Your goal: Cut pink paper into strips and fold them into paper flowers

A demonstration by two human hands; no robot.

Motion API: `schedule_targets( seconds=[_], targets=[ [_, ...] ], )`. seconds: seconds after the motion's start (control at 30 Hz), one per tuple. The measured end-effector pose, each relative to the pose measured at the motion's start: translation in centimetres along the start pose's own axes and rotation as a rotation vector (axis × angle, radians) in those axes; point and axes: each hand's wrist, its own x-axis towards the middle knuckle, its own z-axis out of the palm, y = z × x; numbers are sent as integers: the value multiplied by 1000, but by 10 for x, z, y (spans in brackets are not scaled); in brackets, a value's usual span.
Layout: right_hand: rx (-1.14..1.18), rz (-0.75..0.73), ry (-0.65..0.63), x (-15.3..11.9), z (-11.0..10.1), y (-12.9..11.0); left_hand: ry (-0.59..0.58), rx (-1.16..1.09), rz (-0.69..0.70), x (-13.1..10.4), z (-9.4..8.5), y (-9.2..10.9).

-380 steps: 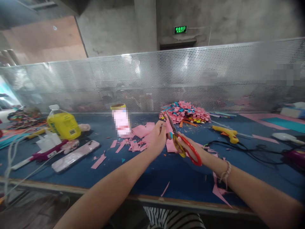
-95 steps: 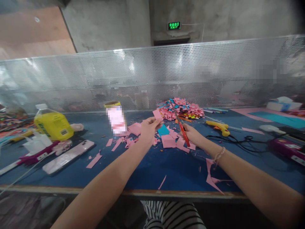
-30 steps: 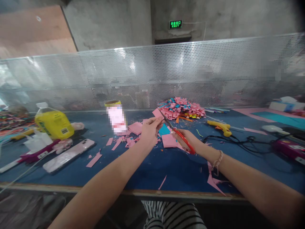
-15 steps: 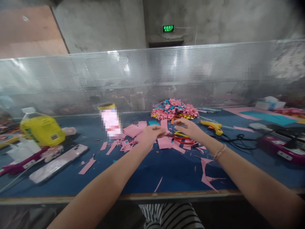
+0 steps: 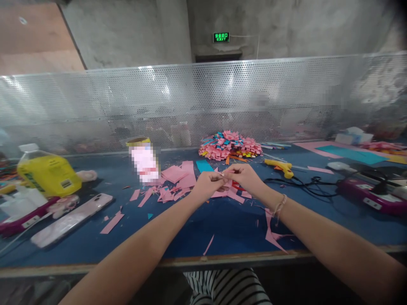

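Note:
My left hand [image 5: 210,183] is closed in a pinch on a small piece of pink paper [image 5: 218,171], mostly hidden by the fingers. Meeting it fingertip to fingertip, my right hand [image 5: 243,176] pinches at the same paper. Beneath both hands lie pink paper scraps [image 5: 235,195] and a red-handled tool [image 5: 237,185], largely covered, whose kind I cannot make out. Just left of the hands is a stack of pink paper pieces [image 5: 174,173], with a blue paper strip [image 5: 203,166] beside it. Behind them sits a heap of folded pink, blue and yellow paper pieces [image 5: 229,144].
A yellow glue gun [image 5: 281,167] and purple power strip [image 5: 370,195] are at right, joined by black cable. At left are a phone [image 5: 73,220], a bottle of yellow liquid [image 5: 47,171] and a canister [image 5: 144,163]. A perforated metal screen [image 5: 178,97] borders the back.
My right hand has moved left and closed its fingers against the left hand's. The pink paper, upright in my left hand before, is now mostly covered. The view has shifted slightly.

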Motion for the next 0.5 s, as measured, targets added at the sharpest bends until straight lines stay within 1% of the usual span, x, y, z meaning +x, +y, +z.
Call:
schedule_targets(
  seconds=[0.1,0.2,0.27,0.33,0.4,0.5],
  targets=[
    [77,40,5,0,0,1,-4,1,29,0,-1,0],
    [172,95,-3,-2,1,-3,7,15,27,0,-1,0],
    [174,79,9,-3,1,-7,1,26,17,1,-1,1],
    [128,41,39,-4,1,-10,-4,43,15,1,-1,3],
    [121,48,58,-4,2,-11,11,64,26,1,-2,4],
    [243,118,27,-2,2,-8,62,92,66,2,-5,5]
  ],
)
